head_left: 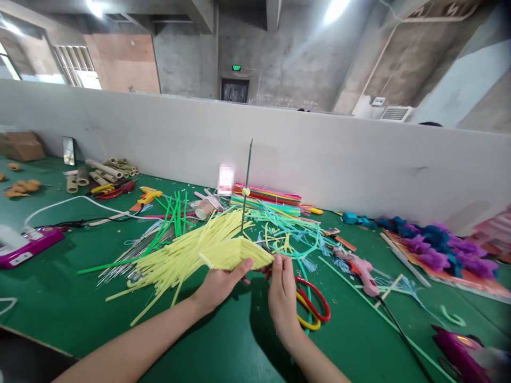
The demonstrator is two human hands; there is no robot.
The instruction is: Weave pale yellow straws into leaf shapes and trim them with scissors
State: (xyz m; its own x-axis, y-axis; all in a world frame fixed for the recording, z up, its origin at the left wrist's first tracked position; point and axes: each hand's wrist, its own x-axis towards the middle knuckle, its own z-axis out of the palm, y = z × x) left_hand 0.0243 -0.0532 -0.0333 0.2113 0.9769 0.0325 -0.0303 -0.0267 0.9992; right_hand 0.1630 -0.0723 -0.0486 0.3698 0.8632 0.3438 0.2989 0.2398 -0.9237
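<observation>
A pale yellow piece made of pipe cleaners laid side by side [235, 254], folded and boat-like in outline, is in front of me. My left hand [223, 284] grips it from below, with the thumb on its near face. At its right tip, my right hand [282, 290] pinches the edge between closed fingers. A dark green stem [248, 165] with a small yellow ball [246, 191] rises behind the piece; where its lower end goes is hidden. Beside my right hand are scissors [319, 303] with red and yellow handles, their blades hidden.
Loose yellow pipe cleaners [171, 260] lie left of the hands, over silvery wires. A pink glue gun [365, 274] rests to the right, a yellow glue gun [149, 196] to the left. Purple and blue fuzzy pieces [439, 250] lie far right. A white partition [359, 159] borders the green table.
</observation>
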